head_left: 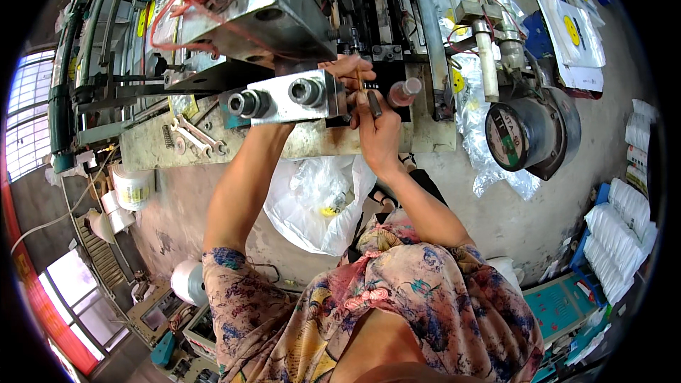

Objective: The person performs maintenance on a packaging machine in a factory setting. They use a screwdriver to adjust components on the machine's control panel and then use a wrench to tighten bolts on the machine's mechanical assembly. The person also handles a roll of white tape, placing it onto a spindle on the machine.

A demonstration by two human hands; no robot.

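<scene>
My two hands meet over the machine bed, behind a bright metal block (289, 96) with two large socket-head bolts. My left hand (347, 69) reaches past the block with its fingers curled together, and the block hides part of the wrist. A thin brownish strip (360, 79) runs between the fingers of both hands; its kind is hard to tell. In my right hand (381, 133) a short dark metal rod (374, 103) is gripped between thumb and fingers. Just right of that hand stands a small pinkish bottle (405, 91).
Wrenches (198, 136) and a spring (167, 135) lie on the bench plate (298, 143) at left. A heavy steel block (262, 10) with red string overhangs the hands. A white plastic bag (305, 206) hangs below. At right are a motor-like drum (521, 135) and stacked white packs (617, 234).
</scene>
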